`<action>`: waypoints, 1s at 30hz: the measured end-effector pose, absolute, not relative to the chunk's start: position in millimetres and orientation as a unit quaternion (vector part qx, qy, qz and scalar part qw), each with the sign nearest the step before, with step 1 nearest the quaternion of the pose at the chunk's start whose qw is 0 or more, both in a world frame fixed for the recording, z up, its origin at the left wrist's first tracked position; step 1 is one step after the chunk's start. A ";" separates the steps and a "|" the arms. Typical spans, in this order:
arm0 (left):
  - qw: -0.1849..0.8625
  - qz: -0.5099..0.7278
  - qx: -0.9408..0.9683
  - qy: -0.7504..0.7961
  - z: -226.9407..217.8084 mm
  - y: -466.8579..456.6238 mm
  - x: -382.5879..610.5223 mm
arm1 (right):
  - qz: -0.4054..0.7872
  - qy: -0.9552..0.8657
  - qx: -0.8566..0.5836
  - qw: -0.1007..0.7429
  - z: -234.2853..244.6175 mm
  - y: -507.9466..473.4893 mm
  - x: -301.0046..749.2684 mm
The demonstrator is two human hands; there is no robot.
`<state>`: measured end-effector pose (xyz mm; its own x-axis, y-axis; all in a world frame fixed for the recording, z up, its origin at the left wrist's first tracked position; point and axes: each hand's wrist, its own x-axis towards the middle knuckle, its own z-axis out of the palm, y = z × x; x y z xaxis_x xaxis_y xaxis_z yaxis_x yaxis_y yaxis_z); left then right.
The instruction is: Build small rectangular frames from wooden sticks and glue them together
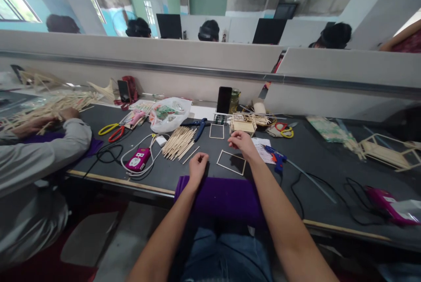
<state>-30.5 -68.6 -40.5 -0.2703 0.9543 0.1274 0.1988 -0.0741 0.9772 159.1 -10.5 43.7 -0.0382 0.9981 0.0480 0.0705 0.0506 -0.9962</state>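
My left hand [198, 168] is closed with its fingertips curled together, just above the desk's front part. Whatever its fingers may hold is hidden. Close to its left lie a single wooden stick [190, 155] and a pile of thin sticks [178, 143]. My right hand [242, 143] hovers above the desk, thumb and fingers pinched; I cannot make out anything between them. Below it rests a rectangular stick frame [226, 169], its right end near my wrist. Farther back lies a smaller stick frame [216, 131]. Right of my right wrist is a blue glue gun [279, 159].
A purple cloth [226, 198] covers the desk edge before me. Blue pliers [199, 129], a plastic bag [170, 114], a phone [224, 100] and a small stick model [243, 125] stand behind. A co-worker's sleeve [66, 148] is at left. Cables trail on both sides.
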 end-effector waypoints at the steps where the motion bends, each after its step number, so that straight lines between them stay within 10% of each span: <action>1: 0.343 0.531 0.502 0.591 -40.7 -66.6 -30.1 | 0.500 -0.507 -0.487 0.506 44.5 -16.7 161.4; 16: 0.147 0.153 0.707 0.674 -2.3 -57.5 5.1 | 0.551 -0.240 -0.412 0.685 29.6 -103.9 210.9; 30: 0.131 0.169 0.694 0.687 -6.7 -78.8 2.7 | 0.470 -0.345 -0.540 0.607 18.8 -162.3 231.6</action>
<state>2.7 -78.8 -6.7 -0.0026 0.9985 0.0553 0.9099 -0.0206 0.4143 231.6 -162.3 18.8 0.3196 0.9434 -0.0891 -0.1991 -0.0251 -0.9797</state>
